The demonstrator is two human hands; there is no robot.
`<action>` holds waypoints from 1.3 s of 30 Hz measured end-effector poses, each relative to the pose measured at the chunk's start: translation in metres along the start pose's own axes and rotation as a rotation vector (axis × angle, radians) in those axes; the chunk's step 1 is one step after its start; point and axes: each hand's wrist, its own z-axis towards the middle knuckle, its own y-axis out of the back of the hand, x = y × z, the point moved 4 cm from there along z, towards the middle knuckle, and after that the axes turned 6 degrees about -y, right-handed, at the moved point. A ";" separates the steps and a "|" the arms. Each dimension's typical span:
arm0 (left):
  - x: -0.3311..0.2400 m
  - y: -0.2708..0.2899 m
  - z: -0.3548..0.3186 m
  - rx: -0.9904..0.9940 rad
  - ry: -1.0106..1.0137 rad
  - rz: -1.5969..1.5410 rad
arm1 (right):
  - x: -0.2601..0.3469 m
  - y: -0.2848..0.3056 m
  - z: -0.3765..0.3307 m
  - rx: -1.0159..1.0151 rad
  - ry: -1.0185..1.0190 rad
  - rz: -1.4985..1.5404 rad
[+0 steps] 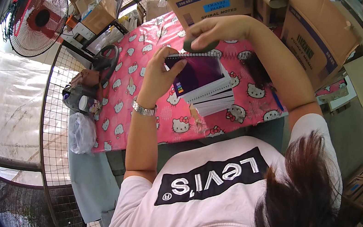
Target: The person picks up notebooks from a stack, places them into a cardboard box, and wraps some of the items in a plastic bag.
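A small notebook with a dark purple cover lies tilted on top of several white-paged notebooks on the table. Punched holes or binding run along its top edge. My left hand grips its upper left corner, thumb on the cover and fingers around the edge. Just above that top edge, my right hand is closed on a dark green, rounded thing whose kind I cannot make out. Part of it is hidden by my fingers.
The table wears a pink cat-print cover. Cardboard boxes stand along its far side, with an open carton at the far right. A dark bundle lies right of the notebooks. At left are a fan, a jar and a plastic bag.
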 end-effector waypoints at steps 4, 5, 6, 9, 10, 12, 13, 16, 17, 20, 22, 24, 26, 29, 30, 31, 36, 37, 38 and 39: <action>0.013 -0.001 -0.001 0.007 0.034 -0.236 | 0.002 -0.002 0.005 -0.059 0.093 0.310; 0.017 0.001 -0.001 -0.001 0.024 -0.251 | 0.008 -0.005 0.005 -0.029 0.147 0.500; 0.017 -0.001 0.000 0.005 0.011 -0.264 | 0.002 -0.002 0.012 -0.057 0.044 0.120; 0.017 -0.002 0.001 0.009 0.032 -0.230 | 0.003 0.000 0.014 -0.069 0.127 0.120; 0.017 -0.001 0.001 -0.003 0.030 -0.244 | 0.015 -0.013 0.005 -0.088 0.181 0.590; 0.012 -0.001 0.001 -0.015 0.021 -0.271 | -0.002 -0.007 0.013 -0.086 0.020 0.170; 0.011 -0.002 0.001 -0.010 0.035 -0.243 | -0.012 -0.003 0.015 -0.085 -0.061 -0.031; 0.011 0.004 0.001 -0.038 0.059 -0.250 | -0.055 0.031 -0.017 -0.499 -0.278 -0.268; 0.013 0.004 -0.003 -0.072 0.054 -0.313 | -0.081 0.040 -0.040 -0.693 -0.304 -0.260; 0.010 0.002 -0.010 -0.157 0.121 -0.489 | -0.189 0.053 -0.123 -1.068 -0.776 -0.887; 0.007 -0.003 -0.015 -0.213 0.135 -0.553 | -0.237 0.025 -0.174 -1.008 -0.892 -1.210; 0.006 -0.008 -0.019 -0.245 0.142 -0.514 | -0.244 -0.003 -0.198 -1.110 -0.739 -1.389; 0.011 -0.007 -0.026 -0.285 0.176 -0.458 | -0.229 -0.044 -0.201 -1.324 -0.597 -1.306; 0.008 -0.008 -0.030 -0.311 0.159 -0.425 | -0.249 -0.112 -0.209 -1.339 -0.790 -0.709; -0.002 -0.013 -0.027 -0.321 0.104 -0.463 | -0.260 -0.140 -0.211 -1.314 -0.816 -0.826; -0.007 -0.011 -0.027 -0.330 0.073 -0.467 | -0.266 -0.158 -0.211 -1.284 -0.825 -0.937; 0.011 -0.009 -0.025 -0.271 0.122 -0.481 | -0.261 -0.153 -0.215 -1.105 -1.143 -0.781; 0.018 -0.008 -0.026 -0.237 0.161 -0.505 | -0.255 -0.148 -0.214 -1.077 -1.223 -0.748; 0.018 -0.007 -0.028 -0.223 0.167 -0.500 | -0.261 -0.149 -0.213 -1.100 -1.175 -0.595; 0.018 -0.007 -0.027 -0.209 0.168 -0.501 | -0.264 -0.146 -0.214 -1.124 -1.124 -0.450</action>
